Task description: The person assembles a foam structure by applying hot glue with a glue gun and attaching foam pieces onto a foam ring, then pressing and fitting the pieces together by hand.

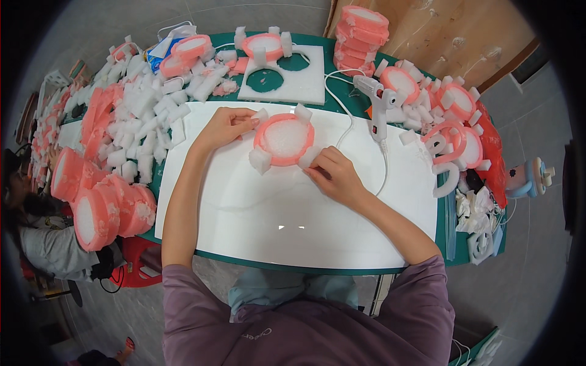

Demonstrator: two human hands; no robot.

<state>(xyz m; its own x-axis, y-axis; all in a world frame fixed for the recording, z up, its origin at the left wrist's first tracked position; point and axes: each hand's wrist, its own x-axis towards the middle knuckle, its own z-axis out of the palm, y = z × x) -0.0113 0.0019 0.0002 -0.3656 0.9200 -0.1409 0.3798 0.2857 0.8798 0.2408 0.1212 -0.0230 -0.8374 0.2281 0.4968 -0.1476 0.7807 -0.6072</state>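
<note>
Pink-rimmed foam disc [285,139], laid flat on the glossy white board [256,226] over the green surface [342,91], ringed by four blocks! At the disc's upper left, a white block [261,114] is pinched by the left hand [232,126], fingers nearly closed; at its lower right, another block [309,157] is gripped likewise by the right hand [336,175]. Beyond the disc, a holed foam sheet [305,85] is seen; to its right, a glue gun [379,107].
</note>
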